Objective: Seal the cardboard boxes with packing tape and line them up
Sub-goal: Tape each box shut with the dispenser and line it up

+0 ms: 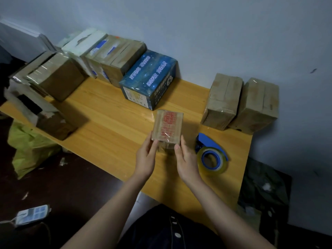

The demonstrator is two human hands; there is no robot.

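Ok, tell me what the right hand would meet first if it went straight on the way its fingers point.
The small box: the right hand touches its right side. Sliding past that, its line heads toward the blue box farther back, though depth is hard to judge.

Blue box (149, 78): two lines of large pale Chinese characters run along its top, seen sideways. The last four of the nearer line read roughly 高端品质; the rest is too soft to be sure of. There is a round white logo at the top's near right corner, not legible. The end face carries a pale panel and small icons, print too fine to read.

Small brown box (168, 126): red stamped block of Chinese-looking characters under glossy tape, unreadable.

Taped brown box (106, 51) behind: blue patches, no letters made out.

Phone (32, 215) on the floor: blue screen tiles, illegible.
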